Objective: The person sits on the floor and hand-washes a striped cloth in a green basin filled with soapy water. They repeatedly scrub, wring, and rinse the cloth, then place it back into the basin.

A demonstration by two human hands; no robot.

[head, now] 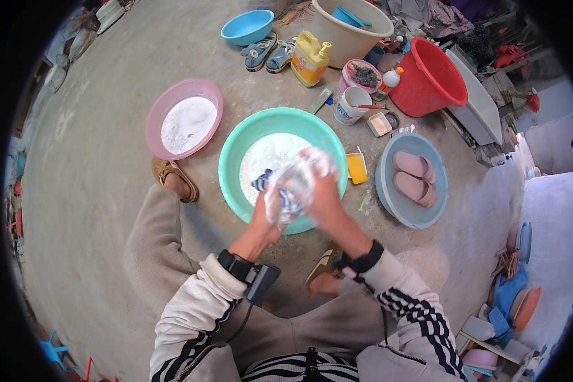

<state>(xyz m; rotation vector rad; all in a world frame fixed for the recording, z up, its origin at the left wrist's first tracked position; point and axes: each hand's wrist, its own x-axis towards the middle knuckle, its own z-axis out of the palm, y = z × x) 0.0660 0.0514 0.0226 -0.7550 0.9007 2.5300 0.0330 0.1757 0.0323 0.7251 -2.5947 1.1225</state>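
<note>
A soapy blue-and-white striped cloth (290, 203) is bunched between my two hands over a green plastic basin (235, 148). White suds (272, 148) cover the water in the basin. My left hand (273, 210), foamy along the fingers, grips the cloth from the near left side. On the right, my right hand (321, 179) presses on the cloth from above, its fingers blurred and coated in lather. Part of the cloth sticks out to the left, past my left hand. Foam hides much of the cloth and some of my fingers.
A pink basin (152, 122) with suds stands left. At right, a blue-grey basin (384, 200) holds pink slippers (413, 176). A yellow brush-like item (357, 168) lies between basins. Beyond are a white cup (347, 112), yellow pump jug (309, 62) and red tub (410, 90).
</note>
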